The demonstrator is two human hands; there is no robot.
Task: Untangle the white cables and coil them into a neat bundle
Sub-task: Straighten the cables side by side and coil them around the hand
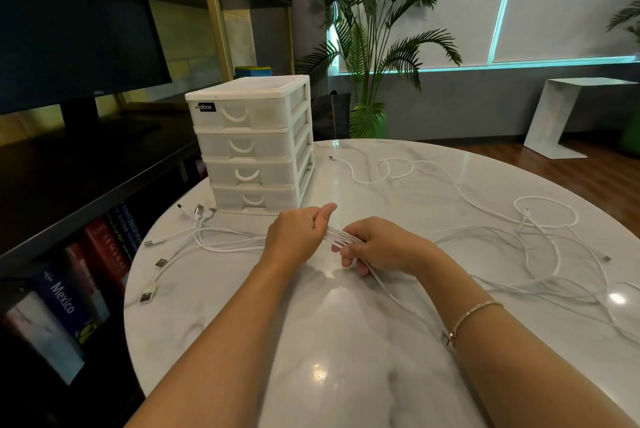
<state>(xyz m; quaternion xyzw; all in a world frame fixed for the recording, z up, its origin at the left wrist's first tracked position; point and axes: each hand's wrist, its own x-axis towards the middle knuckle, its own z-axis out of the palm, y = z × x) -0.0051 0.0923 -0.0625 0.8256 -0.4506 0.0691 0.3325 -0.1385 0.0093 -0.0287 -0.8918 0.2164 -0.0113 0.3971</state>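
Note:
Several white cables (540, 237) lie across a round white marble table (346, 341). Between my two hands a flat band of cable strands (337, 236) runs side by side. My left hand (298, 230) grips the strands in a fist, thumb pointing right. My right hand (377, 246) holds the same strands, fingers curled round them. To the left of my left hand the cable ends fan out, with USB plugs (148, 296) near the table's left edge. To the right, loose loops and tangles spread over the table, and one cable (367, 178) lies at the back.
A white four-drawer plastic organizer (252, 143) stands at the table's back left, just behind my left hand. Left of the table is a dark shelf with books (62, 303) and a monitor (69, 29). A potted palm (374, 47) stands behind the table.

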